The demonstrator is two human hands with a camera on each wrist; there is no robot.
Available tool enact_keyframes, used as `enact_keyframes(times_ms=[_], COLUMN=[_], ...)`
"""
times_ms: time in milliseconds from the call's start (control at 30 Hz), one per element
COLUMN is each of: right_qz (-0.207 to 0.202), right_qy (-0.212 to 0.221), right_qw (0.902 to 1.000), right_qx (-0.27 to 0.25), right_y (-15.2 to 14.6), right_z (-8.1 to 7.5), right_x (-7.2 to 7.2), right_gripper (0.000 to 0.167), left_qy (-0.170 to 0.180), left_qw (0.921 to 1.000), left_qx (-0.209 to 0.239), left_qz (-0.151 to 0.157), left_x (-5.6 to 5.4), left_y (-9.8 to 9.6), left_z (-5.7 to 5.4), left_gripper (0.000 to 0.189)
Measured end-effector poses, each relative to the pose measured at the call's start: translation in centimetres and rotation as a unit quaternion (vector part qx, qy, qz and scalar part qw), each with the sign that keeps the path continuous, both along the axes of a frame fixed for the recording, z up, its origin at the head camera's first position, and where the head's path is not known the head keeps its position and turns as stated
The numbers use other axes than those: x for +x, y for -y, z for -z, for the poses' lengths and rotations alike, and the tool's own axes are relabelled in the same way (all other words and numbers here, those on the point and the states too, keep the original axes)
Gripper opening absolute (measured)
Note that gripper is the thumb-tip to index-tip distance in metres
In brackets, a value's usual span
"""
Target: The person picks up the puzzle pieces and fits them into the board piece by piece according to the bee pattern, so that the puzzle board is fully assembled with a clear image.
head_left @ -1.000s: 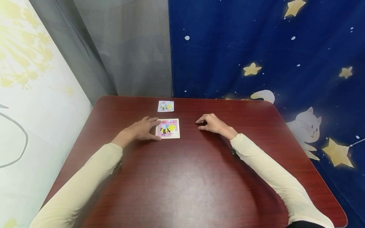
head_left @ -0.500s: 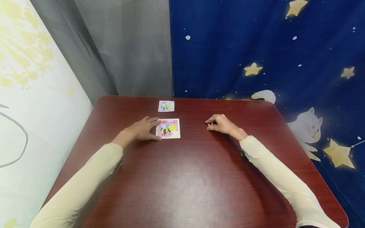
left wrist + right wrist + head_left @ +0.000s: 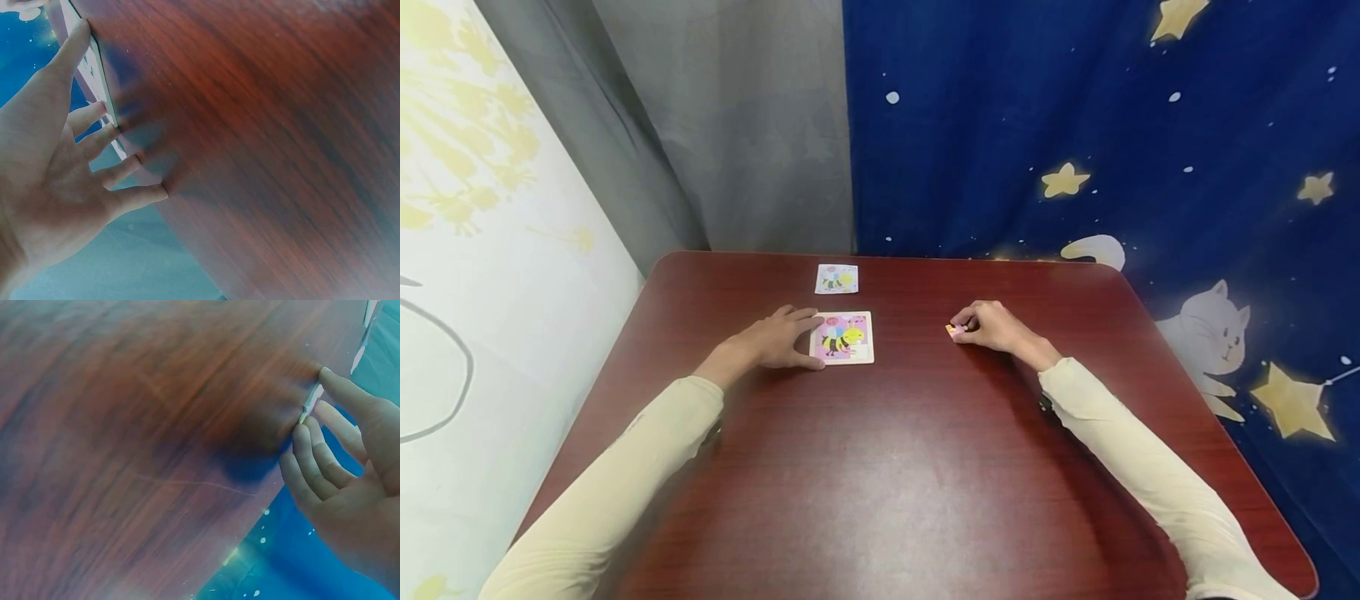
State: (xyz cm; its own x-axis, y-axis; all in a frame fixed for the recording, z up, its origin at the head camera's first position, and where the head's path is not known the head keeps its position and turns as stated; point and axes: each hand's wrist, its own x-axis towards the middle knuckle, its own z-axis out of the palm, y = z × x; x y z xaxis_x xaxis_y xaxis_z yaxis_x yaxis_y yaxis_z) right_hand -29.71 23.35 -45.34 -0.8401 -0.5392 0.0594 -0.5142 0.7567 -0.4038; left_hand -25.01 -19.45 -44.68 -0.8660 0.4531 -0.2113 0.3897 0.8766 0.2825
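A square bee jigsaw puzzle (image 3: 842,337) in a pale frame lies flat on the table, pink with a yellow-and-black bee. Its lower right corner shows a pale bare patch. My left hand (image 3: 778,340) rests at its left side, fingers spread, thumb at the near corner and fingertips on the left edge. The left wrist view shows the frame's side (image 3: 103,81) between thumb and fingers. To the right, my right hand (image 3: 994,325) pinches a small pink-and-yellow puzzle piece (image 3: 957,331) close over the table. In the right wrist view, thumb and fingers meet the piece (image 3: 311,401) edge-on.
Behind the puzzle lies a small paper card (image 3: 837,279) printed with the same bee picture. The dark red wooden table (image 3: 865,467) ends at a grey curtain (image 3: 760,125) and a blue star-patterned curtain (image 3: 962,125). A white patterned wall (image 3: 497,275) stands left.
My right hand has moved a little to the right, and the puzzle piece has come into view between its thumb and fingers. The left hand and the puzzle have stayed in place.
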Motion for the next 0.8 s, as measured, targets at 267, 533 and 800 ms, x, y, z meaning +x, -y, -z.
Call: enact_keyframes(times_ms=[267, 533, 800], right_qz=[-0.031, -0.063, -0.080], right_qy=[-0.011, -0.021, -0.010], right_qw=[0.9994, 0.9978, 0.9968], right_qx=[0.007, 0.007, -0.002], right_y=[2.1, 4.9, 7.1], right_z=[-0.2, -0.3, -0.4], right_x=[0.0, -0.1, 0.1], right_gripper=[0.026, 0.033, 0.035], left_qy=[0.002, 0.002, 0.002], left_qw=[1.0000, 1.0000, 1.0000], left_qx=[0.001, 0.003, 0.001], left_qz=[0.000, -0.002, -0.003], left_x=[0.1, 0.2, 0.2], left_y=[0.0, -0.1, -0.1], left_z=[-0.1, -0.1, -0.1], left_gripper=[0.098, 0.099, 0.099])
